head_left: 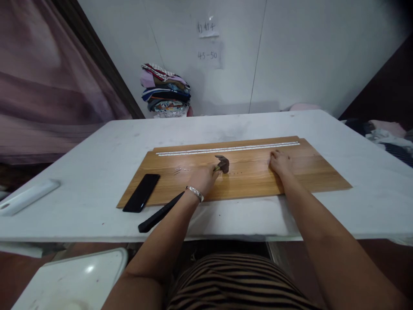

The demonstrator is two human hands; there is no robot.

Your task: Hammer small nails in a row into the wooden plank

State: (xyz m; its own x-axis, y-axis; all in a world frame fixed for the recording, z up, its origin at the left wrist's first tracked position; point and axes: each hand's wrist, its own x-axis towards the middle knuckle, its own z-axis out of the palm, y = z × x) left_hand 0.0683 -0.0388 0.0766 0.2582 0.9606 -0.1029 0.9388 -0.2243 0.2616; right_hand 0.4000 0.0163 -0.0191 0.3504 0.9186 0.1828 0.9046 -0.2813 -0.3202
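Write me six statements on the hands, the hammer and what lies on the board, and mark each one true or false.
1. The left hand grips the claw hammer. True.
2. The left hand grips it well away from its head. False: the grip is close to the head.
3. The right hand rests on the wooden board. True.
4. The smartphone lies toward the board's left end. True.
5. The smartphone's screen is lit. False: it is dark.
6. A bracelet circles the right wrist. False: the silver bracelet is on the left wrist.
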